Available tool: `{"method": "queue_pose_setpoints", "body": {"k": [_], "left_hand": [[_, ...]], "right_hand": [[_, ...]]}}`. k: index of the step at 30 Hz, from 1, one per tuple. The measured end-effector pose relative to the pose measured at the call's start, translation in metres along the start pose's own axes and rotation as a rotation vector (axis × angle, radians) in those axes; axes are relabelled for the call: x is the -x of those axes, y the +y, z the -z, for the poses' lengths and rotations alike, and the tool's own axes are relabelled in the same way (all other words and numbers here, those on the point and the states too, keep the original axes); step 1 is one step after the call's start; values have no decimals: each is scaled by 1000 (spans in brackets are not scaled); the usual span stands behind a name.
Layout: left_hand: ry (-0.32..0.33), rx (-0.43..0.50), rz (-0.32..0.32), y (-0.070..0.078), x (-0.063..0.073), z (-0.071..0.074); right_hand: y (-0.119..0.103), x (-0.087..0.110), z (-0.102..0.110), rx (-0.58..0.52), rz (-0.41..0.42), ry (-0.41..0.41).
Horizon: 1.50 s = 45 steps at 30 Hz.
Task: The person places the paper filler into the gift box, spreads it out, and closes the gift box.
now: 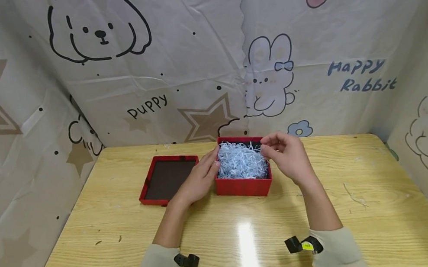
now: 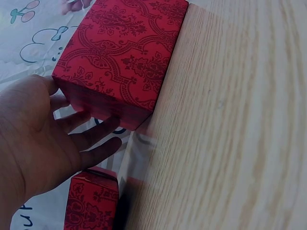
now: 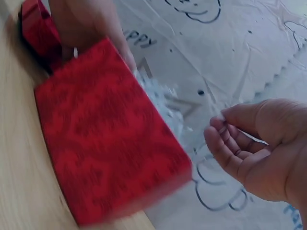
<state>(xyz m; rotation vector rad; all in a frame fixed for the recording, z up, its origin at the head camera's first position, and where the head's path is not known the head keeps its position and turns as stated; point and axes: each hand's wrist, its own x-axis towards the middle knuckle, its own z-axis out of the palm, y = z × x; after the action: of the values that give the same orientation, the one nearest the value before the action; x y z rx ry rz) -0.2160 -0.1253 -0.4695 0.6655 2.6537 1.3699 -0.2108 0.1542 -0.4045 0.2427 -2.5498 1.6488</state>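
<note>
An uncovered red patterned box [image 1: 243, 187] stands near the table's back edge, filled with pale blue shredded paper [image 1: 242, 161]. My left hand [image 1: 199, 178] lies along its left side with fairly straight fingers; in the left wrist view those fingers [image 2: 98, 132] spread against the box wall [image 2: 120, 52]. At the right rim is my right hand [image 1: 284, 156], fingers curled and thumb and forefinger tips close together. The right wrist view shows this hand [image 3: 259, 148] beside the shreds [image 3: 160, 103]; I cannot tell whether a strand is between its fingertips.
Left of the box lies its red lid [image 1: 150, 181], dark inside facing up, partly behind my left hand. A thin pale strand [image 1: 355, 197] and small dark bits [image 1: 120, 238] are on the wooden table [image 1: 217, 242]. A printed cloth [image 1: 199, 65] hangs behind.
</note>
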Motion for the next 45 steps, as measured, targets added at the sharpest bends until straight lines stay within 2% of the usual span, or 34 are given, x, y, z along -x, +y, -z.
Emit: {"method": "queue_pose_setpoints", "body": {"k": [5,9,12,16,19,23,28,30,33,36,40,45], "left_hand": [[4,19,8,-1,1,1],[6,30,11,-2,1,0],[5,36,9,-3,2,-1],[4,43,11,-1,2,-1],[2,34,8,0,2,0],[-6,29,11,2,1,0],[-15,18,20,3,1,-1],[-12,9,16,2,0,-1],[-6,7,15,2,0,-1],[-5,15,18,2,0,0],[-11,10,12,1,-1,0],[-8,10,10,0,-2,0]], "right_hand": [[-11,-12,-29,-119,26,-67],[-9,-22,-53,-101,26,-168],[-4,-27,-64,12,11,-245],[1,-30,-70,260,-14,-353],[2,-31,-72,402,-21,-392],[-1,-28,-66,421,-20,-358],[-15,-11,-37,302,-30,-241],[-18,-4,-17,264,-35,-200],[-16,9,18,264,-51,-149],[2,26,54,326,-71,-106],[41,53,98,413,-112,-70],[85,80,141,475,-296,-54]]}}
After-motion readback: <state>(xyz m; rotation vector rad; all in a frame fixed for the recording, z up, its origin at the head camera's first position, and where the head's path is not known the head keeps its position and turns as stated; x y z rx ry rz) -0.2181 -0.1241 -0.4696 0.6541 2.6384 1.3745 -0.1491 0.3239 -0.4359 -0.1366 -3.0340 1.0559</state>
